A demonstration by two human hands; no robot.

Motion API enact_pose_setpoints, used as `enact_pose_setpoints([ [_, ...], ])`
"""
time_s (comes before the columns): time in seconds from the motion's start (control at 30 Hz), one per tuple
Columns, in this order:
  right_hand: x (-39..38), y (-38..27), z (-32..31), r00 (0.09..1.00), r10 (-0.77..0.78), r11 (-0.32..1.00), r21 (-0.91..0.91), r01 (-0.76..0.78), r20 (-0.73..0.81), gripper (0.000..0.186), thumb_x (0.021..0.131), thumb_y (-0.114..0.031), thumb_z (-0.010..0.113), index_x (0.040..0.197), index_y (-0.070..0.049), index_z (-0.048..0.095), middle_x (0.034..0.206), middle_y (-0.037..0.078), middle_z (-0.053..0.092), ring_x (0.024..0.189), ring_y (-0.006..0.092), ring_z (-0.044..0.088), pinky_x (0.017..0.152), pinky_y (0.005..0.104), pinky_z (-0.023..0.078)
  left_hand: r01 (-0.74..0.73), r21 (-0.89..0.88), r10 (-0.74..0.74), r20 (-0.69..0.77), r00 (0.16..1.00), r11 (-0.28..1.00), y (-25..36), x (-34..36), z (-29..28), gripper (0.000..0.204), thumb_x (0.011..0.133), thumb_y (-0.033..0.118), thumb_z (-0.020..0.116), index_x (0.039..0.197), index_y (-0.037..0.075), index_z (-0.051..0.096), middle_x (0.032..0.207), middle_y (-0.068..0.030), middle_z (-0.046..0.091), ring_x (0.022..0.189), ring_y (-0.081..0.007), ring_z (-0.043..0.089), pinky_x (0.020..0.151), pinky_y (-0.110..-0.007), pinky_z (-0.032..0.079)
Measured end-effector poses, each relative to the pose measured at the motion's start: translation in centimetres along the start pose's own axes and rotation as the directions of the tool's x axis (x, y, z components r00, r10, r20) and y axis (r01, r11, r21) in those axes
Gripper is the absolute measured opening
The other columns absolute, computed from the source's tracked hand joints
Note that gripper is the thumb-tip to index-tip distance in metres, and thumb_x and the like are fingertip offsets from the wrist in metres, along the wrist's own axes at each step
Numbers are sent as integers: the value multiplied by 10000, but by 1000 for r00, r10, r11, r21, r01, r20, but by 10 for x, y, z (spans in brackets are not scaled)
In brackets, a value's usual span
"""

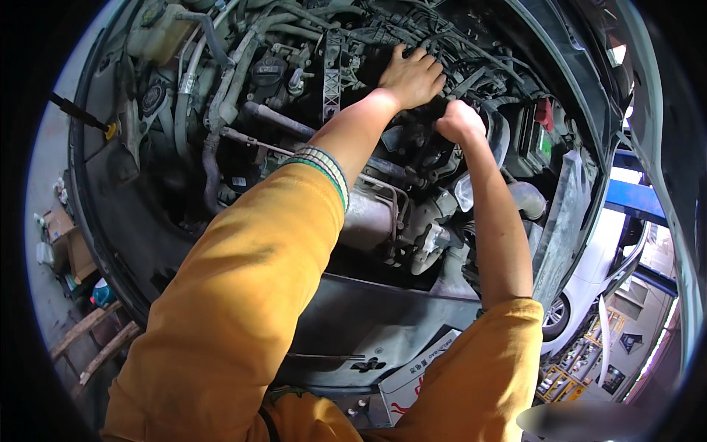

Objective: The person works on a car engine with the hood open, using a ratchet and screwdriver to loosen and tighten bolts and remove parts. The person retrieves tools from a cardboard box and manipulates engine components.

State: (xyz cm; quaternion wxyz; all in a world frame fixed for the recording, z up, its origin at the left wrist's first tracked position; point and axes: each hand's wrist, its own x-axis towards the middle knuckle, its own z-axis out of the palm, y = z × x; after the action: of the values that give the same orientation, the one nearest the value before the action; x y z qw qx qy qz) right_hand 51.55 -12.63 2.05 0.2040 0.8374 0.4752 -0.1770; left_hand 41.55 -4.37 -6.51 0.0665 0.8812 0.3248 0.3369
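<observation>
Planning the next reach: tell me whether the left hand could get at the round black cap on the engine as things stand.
Probably yes. The left hand lies flat on dark engine parts, and the round black cap sits uncovered to its left, with only an upright black bracket between them; the right hand is on the other side.

- The sleeves are matt orange cloth, with a ribbed knit cuff striped green and white.
- The hoses look like dull black and grey rubber, dusty.
- The coolant tank is cloudy, translucent plastic with a matt skin.
- The heat shield is bare metal, greyed and rough with grime.
- The front panel is dark, matt and dust-coated.
- The boards on the floor are raw, rough wood.
- The white car shows glossy paint.
</observation>
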Motion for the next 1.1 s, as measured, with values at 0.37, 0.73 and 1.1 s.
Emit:
enact_pose_setpoints([
  [0.37,8,38,11,972,-227,971,58,230,-54,515,856,-479,694,960,25,700,1014,263,707,980,406,686,862,455,546,28,-39,-30,-32,999,999,-1,0,1,324,990,388,493,998,120,675,1066,-27,661,1189,-214,525,1009,-507,338],
  [0.73,-1,48,16,928,-340,911,190,366,-154,411,855,-422,665,887,-20,743,860,232,713,863,403,699,811,448,553,18,-48,-20,-38,999,999,-6,-1,0,313,984,390,504,993,130,679,1046,-17,662,1165,-201,533,980,-486,342],
  [1.1,-96,-1,-82,706,-35,928,238,285,-707,219,876,-210,622,935,-22,716,916,234,707,859,401,702,781,481,565,130,123,-171,420,891,984,-29,19,-19,324,1003,298,479,1197,123,671,1349,-79,586,1298,-244,490,1102,-583,281],
])
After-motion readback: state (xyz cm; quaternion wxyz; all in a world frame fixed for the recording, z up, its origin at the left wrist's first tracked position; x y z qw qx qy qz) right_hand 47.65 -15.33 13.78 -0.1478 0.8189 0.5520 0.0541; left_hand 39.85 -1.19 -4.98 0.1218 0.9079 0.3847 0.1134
